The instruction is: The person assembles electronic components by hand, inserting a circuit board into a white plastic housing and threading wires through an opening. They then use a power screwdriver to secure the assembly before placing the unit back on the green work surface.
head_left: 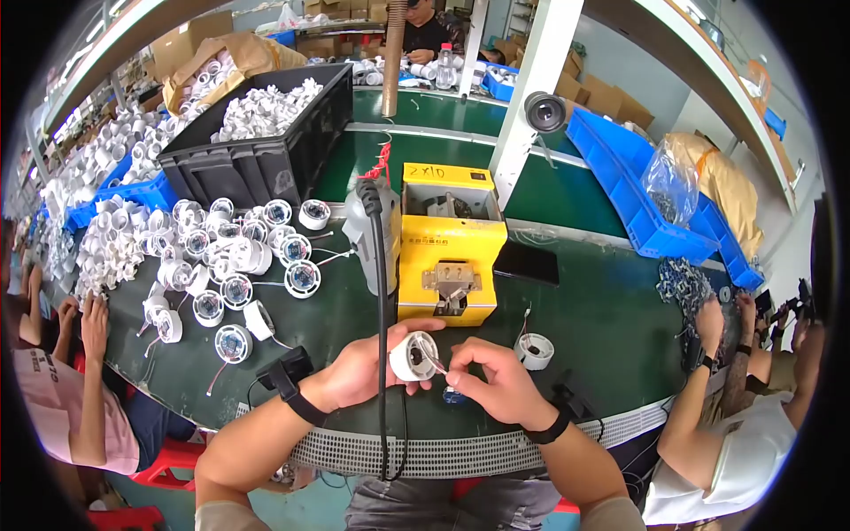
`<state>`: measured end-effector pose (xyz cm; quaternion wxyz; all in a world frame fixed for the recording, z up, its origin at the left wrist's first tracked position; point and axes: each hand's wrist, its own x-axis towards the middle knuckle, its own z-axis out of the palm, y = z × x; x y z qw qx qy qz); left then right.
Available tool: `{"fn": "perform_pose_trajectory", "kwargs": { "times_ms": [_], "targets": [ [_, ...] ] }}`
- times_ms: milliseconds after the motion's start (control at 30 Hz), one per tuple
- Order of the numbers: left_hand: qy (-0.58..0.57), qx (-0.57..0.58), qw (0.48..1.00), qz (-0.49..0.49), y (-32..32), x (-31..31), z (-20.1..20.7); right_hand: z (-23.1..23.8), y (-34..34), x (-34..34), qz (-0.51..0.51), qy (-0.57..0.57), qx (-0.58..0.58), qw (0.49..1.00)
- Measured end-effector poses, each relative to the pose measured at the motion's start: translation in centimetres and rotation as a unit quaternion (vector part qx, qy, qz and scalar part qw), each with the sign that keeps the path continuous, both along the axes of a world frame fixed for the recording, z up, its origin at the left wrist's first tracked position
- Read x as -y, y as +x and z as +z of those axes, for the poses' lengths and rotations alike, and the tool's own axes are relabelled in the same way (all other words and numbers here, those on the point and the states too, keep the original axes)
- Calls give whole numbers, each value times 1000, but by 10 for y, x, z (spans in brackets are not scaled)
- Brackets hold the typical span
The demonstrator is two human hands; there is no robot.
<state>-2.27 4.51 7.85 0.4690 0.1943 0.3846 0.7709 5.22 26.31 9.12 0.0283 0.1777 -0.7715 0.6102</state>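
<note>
My left hand (356, 375) holds a white round plastic housing (413, 357), its open end tilted toward my right hand. Thumb and forefinger of my right hand (498, 386) pinch thin wires (434, 359) at the housing's opening. A small blue circuit board (453, 396) shows just under the right fingers; whether it hangs or lies on the table I cannot tell. Another white housing (534, 351) with a wire sticking up sits to the right of my right hand. Just beyond my hands stands a yellow box-shaped machine (447, 257) with a metal fixture on its front.
Many white housings (235, 290) with boards and wires cover the table's left. Behind them is a black crate (266, 164) of white parts. A black cable (382, 354) hangs before my left hand. A black phone (526, 264) and blue trays (660, 226) lie rightward. Co-workers sit both sides.
</note>
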Motion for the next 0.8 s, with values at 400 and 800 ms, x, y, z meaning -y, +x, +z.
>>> {"fn": "perform_pose_trajectory", "kwargs": {
  "times_ms": [400,800],
  "targets": [
    [-81,14,997,-1,-2,-3,6,10,7,18,-126,120,-88,981],
    [35,9,997,68,-2,1,2,15,7,4,-130,26,26,991]
  ]
}}
